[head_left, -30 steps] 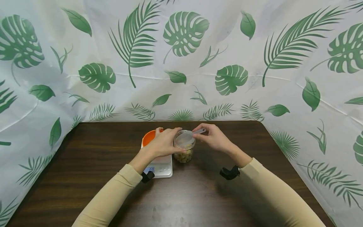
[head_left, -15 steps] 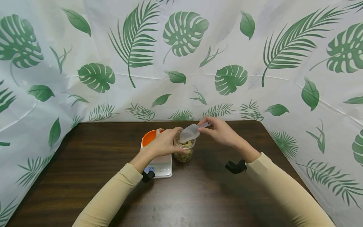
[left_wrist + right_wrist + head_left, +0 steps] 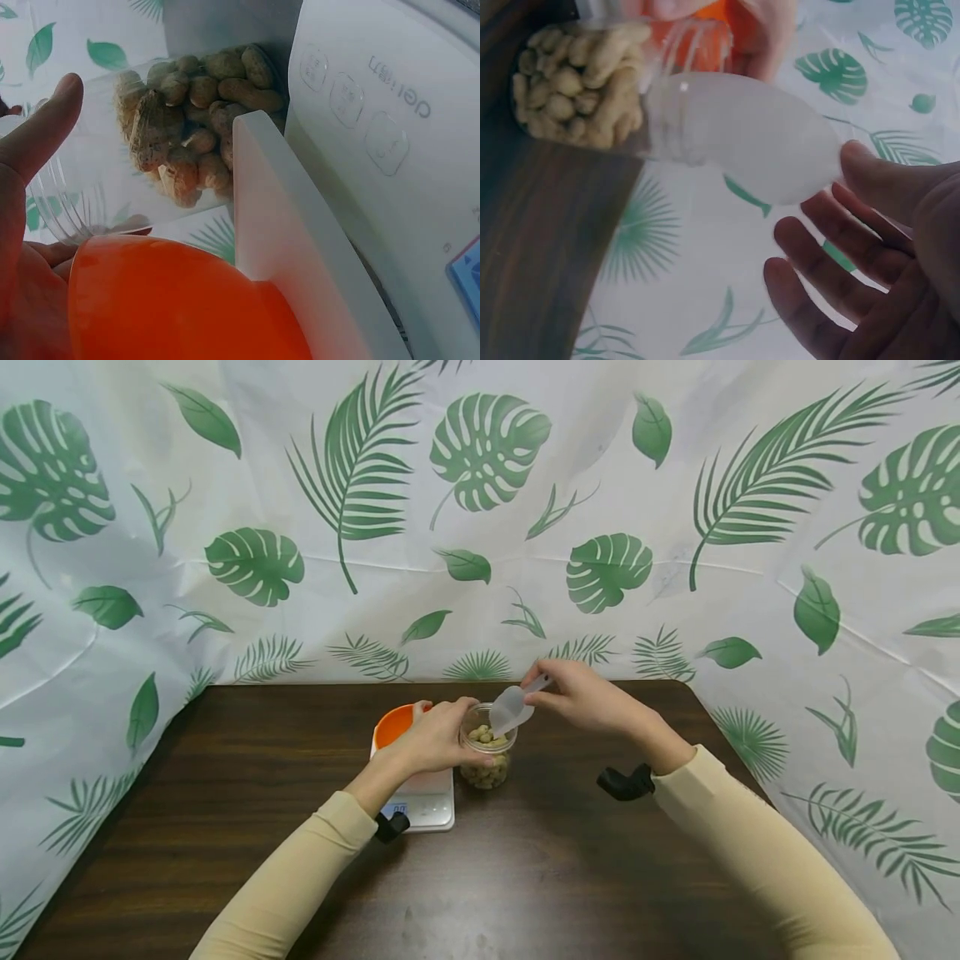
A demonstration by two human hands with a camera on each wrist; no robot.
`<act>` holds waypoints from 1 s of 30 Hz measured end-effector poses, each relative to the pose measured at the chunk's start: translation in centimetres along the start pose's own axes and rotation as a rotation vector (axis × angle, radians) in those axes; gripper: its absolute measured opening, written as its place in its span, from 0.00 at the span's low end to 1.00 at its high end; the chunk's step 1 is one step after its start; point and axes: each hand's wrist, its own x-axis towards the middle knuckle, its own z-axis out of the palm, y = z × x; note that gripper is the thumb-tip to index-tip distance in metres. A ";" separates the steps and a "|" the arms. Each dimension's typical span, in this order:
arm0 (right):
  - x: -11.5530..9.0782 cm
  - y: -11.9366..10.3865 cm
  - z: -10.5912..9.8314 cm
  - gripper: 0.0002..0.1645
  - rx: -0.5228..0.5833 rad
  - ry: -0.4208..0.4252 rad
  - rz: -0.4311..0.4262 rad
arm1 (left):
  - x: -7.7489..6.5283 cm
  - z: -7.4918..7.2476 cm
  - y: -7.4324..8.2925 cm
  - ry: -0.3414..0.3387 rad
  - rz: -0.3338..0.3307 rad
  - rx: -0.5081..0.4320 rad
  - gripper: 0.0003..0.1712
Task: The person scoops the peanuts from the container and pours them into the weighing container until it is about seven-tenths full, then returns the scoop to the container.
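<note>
A clear jar (image 3: 486,770) part-filled with unshelled peanuts (image 3: 574,86) stands upright on the table. My left hand (image 3: 429,737) grips it around the upper part, thumb on the near side. My right hand (image 3: 581,695) pinches the handle of a translucent white scoop (image 3: 512,710). Tilted, the scoop's blade points down into the jar's mouth, above the peanuts. No peanuts can be made out on the blade. Left of the jar, an orange bowl (image 3: 180,300) sits on a white kitchen scale (image 3: 433,814), partly hidden by my left hand and forearm.
The scale stands close beside the jar, its display (image 3: 397,810) partly covered by the black left wrist camera (image 3: 392,827). A dark wood table (image 3: 525,893) runs back to a leaf-patterned white sheet (image 3: 480,602) behind its far edge.
The scoop lay nearly flat over the jar's mouth; it has swung to a steep tilt, tip down. My right hand has moved up and right. My left hand stays on the jar.
</note>
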 end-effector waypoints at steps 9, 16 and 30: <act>1.5 -1.7 -0.1 0.06 -0.170 -0.104 -0.086 | 0.2 0.1 -0.1 -0.010 0.008 -0.029 0.52; 2.6 -2.8 0.1 0.06 -0.270 -0.180 -0.063 | 0.2 0.0 -0.1 -0.010 0.000 -0.023 0.53; 5.0 -3.6 1.9 0.07 -0.405 -0.354 -0.065 | 0.1 -0.1 -0.3 -0.025 0.022 -0.043 0.54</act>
